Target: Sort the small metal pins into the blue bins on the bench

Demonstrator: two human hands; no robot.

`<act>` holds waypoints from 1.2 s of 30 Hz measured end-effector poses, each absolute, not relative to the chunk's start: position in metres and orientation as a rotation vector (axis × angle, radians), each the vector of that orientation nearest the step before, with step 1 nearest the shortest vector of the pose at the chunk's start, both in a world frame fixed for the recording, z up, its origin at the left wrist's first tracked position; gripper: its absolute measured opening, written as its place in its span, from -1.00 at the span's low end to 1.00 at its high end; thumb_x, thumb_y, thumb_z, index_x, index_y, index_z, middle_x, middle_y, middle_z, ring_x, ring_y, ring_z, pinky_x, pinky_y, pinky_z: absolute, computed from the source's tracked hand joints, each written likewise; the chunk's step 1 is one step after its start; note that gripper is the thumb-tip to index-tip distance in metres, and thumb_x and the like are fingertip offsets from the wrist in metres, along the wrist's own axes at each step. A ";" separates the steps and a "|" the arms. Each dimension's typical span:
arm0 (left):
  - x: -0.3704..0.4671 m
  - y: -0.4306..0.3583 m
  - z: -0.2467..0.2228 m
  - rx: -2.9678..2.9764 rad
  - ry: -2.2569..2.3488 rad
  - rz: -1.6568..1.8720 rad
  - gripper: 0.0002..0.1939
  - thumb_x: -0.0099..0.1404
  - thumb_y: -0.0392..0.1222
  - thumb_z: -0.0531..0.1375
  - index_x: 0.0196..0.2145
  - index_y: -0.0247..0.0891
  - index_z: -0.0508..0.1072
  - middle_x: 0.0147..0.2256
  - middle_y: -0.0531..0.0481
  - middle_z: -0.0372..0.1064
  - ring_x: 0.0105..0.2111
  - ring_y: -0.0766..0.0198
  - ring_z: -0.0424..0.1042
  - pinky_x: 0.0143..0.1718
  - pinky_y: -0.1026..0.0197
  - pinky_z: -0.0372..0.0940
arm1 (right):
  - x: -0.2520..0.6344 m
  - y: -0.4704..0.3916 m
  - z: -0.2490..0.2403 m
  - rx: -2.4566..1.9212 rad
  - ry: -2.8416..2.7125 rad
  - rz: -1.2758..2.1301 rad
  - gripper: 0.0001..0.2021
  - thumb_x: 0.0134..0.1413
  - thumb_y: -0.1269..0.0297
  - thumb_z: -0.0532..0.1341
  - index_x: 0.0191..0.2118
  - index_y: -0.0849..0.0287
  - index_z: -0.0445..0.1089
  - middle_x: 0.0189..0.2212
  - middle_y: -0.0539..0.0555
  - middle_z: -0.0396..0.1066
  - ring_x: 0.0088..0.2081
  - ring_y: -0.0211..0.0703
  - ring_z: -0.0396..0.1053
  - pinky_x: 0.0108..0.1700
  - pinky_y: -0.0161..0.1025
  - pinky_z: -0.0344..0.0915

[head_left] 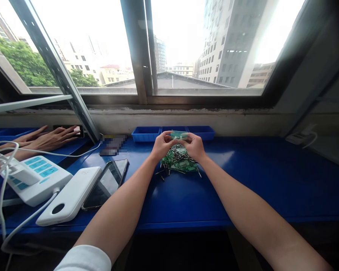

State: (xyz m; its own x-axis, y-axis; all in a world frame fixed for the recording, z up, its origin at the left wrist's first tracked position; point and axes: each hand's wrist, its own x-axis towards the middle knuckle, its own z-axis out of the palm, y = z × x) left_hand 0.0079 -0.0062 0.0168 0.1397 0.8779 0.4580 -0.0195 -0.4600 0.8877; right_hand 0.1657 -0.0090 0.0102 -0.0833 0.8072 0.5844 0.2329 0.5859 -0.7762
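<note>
My left hand (pixel 162 146) and my right hand (pixel 196 146) meet over the blue table, thumbs close together. Between them they pinch a thin, see-through green plastic piece (pixel 179 134); whether it is a bag or a sheet I cannot tell. Just below lies a pile of small metal pins (pixel 180 154), dark and silvery, mixed with more green plastic (pixel 183 165). A few loose pins have spread to the pile's front edge. Right behind my hands stand blue bins (pixel 145 134) in a row; my fingers partly hide the middle one.
A phone (pixel 109 182), a white power bank (pixel 70 195) and a white power strip (pixel 39 175) with cables lie left on the blue table (pixel 186 209). At far left, another person's hands (pixel 49 141) rest near a dark phone (pixel 77 131). A metal post (pixel 81 113) rises there.
</note>
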 end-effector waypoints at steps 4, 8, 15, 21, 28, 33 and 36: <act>0.010 -0.007 0.020 1.582 0.956 1.491 -0.51 0.01 -0.16 0.31 -0.13 -0.25 0.22 -0.60 0.19 0.23 -0.58 0.37 0.30 -0.47 0.29 0.23 | 0.167 -0.006 0.009 -0.960 -1.559 0.621 -0.36 -0.06 0.05 0.28 0.13 0.19 0.16 -0.38 0.08 0.50 -0.36 -0.11 0.43 -0.30 -0.20 0.35; 0.005 -0.004 0.018 1.494 1.199 1.665 -0.54 0.06 -0.25 0.21 -0.09 -0.21 0.14 -0.63 0.24 0.16 -0.64 0.39 0.23 -0.52 0.32 0.16 | 0.176 -0.008 0.010 -1.111 -1.695 0.302 -0.41 0.04 0.03 0.18 0.17 0.12 0.13 -0.25 0.10 0.47 -0.26 -0.07 0.38 -0.22 -0.14 0.32; -0.011 -0.013 0.031 1.776 1.779 1.833 -0.88 0.15 -0.20 0.13 -0.31 -0.19 0.28 -0.60 0.14 0.20 -0.58 0.32 0.24 -0.44 0.26 0.15 | 0.183 -0.004 0.002 -1.208 -1.856 0.190 -0.56 0.10 0.09 0.12 0.06 0.19 0.28 -0.26 0.12 0.45 -0.14 -0.03 0.32 -0.15 -0.15 0.30; -0.017 -0.008 0.052 1.862 2.057 1.848 -0.87 0.15 -0.22 0.09 -0.30 -0.22 0.34 -0.44 -0.01 0.34 -0.39 0.19 0.36 -0.27 0.19 0.23 | 0.182 -0.006 0.000 -1.214 -1.908 0.193 -0.70 0.09 0.17 0.13 -0.11 0.19 0.39 -0.29 0.09 0.47 -0.13 -0.08 0.31 -0.12 -0.18 0.28; -0.044 0.038 0.061 2.006 2.175 1.504 -0.74 0.13 -0.22 0.09 -0.22 -0.30 0.43 -0.20 -0.21 0.38 -0.14 0.02 0.35 -0.05 0.09 0.20 | 0.181 -0.007 -0.001 -1.180 -1.920 0.218 -0.75 0.08 0.19 0.14 -0.17 0.17 0.43 -0.30 0.09 0.48 -0.14 -0.07 0.32 -0.10 -0.17 0.28; -0.059 0.061 0.073 1.664 2.173 1.427 -0.47 0.09 -0.15 0.13 0.04 -0.28 0.33 0.01 -0.24 0.31 0.04 -0.10 0.23 0.05 -0.08 0.09 | 0.182 -0.007 -0.001 -1.172 -1.938 0.224 -0.77 0.08 0.22 0.14 -0.18 0.16 0.43 -0.30 0.09 0.48 -0.15 -0.07 0.32 -0.15 -0.16 0.30; -0.059 0.063 0.076 1.575 2.178 1.286 -0.38 0.08 -0.05 0.16 0.11 -0.24 0.27 0.04 -0.27 0.29 0.08 -0.21 0.18 0.07 -0.21 0.00 | 0.182 -0.007 0.000 -1.183 -1.951 0.225 -0.77 0.07 0.23 0.15 -0.18 0.16 0.44 -0.30 0.10 0.48 -0.15 -0.06 0.33 -0.15 -0.16 0.30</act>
State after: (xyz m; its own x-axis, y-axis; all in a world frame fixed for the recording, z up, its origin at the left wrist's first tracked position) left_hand -0.0593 0.0625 0.0760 -0.4316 0.8373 0.3356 0.6982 0.0745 0.7120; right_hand 0.1820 -0.0069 0.0000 -0.2185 0.8030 0.5544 0.6557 0.5416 -0.5260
